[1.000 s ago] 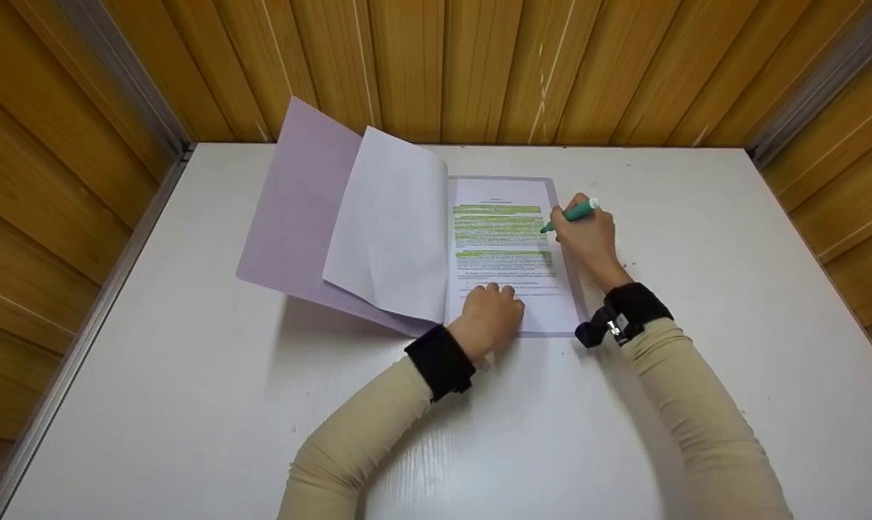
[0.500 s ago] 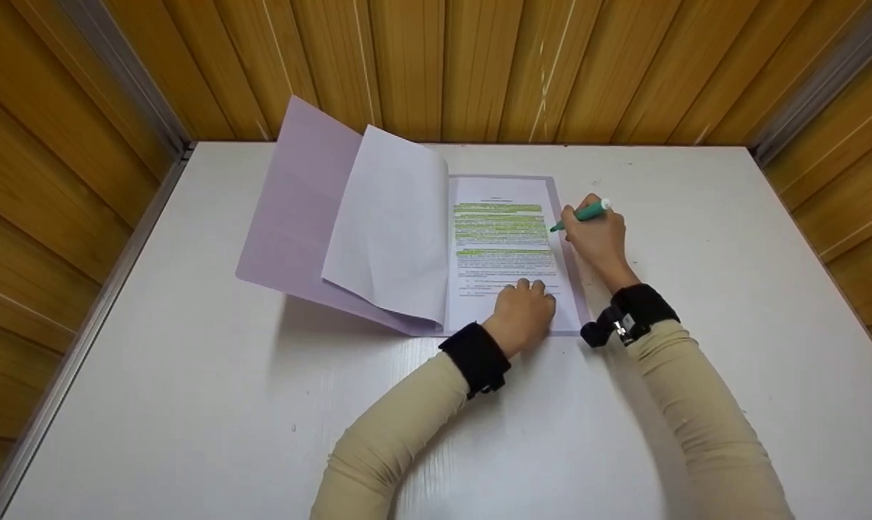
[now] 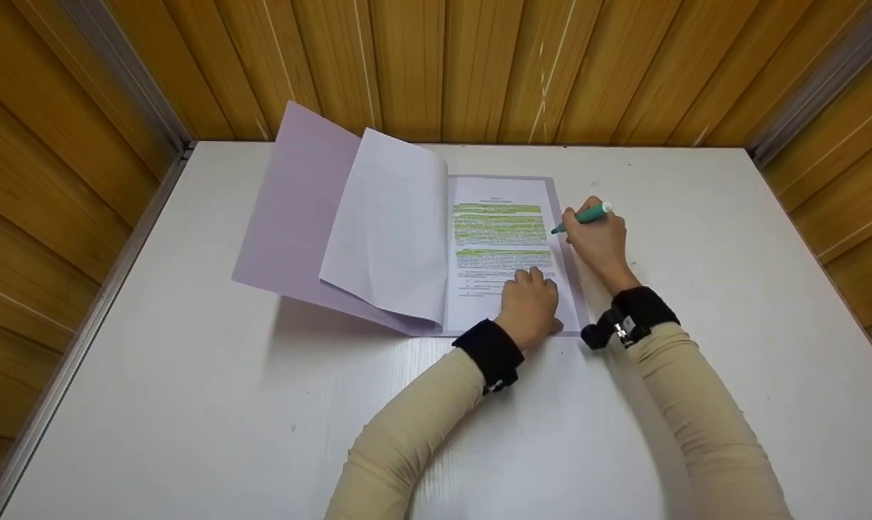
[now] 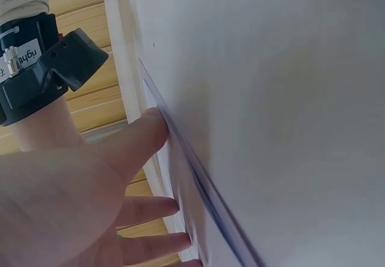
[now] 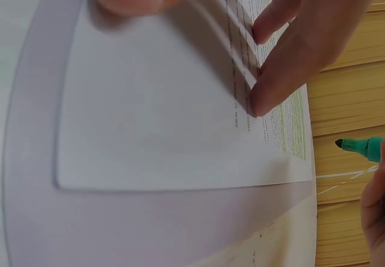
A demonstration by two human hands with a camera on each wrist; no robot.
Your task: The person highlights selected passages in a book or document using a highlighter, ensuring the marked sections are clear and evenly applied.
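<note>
As the left hand (image 3: pixel 529 300) slid rightward to press the page (image 3: pixel 504 253) (fingers flat), the right hand (image 3: pixel 598 238) grips the highlighter (image 3: pixel 586 214), lifted off the text.

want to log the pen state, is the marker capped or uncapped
Uncapped: the marker in the right hand shows its bare dark tip in the right wrist view.

folder (image 3: pixel 291 217) open on table (image 3: pixel 190 404) | printed page (image 3: pixel 504 245) on its right half | left hand (image 3: pixel 529 303) on page | marker (image 3: pixel 584 215) at page's right edge
</note>
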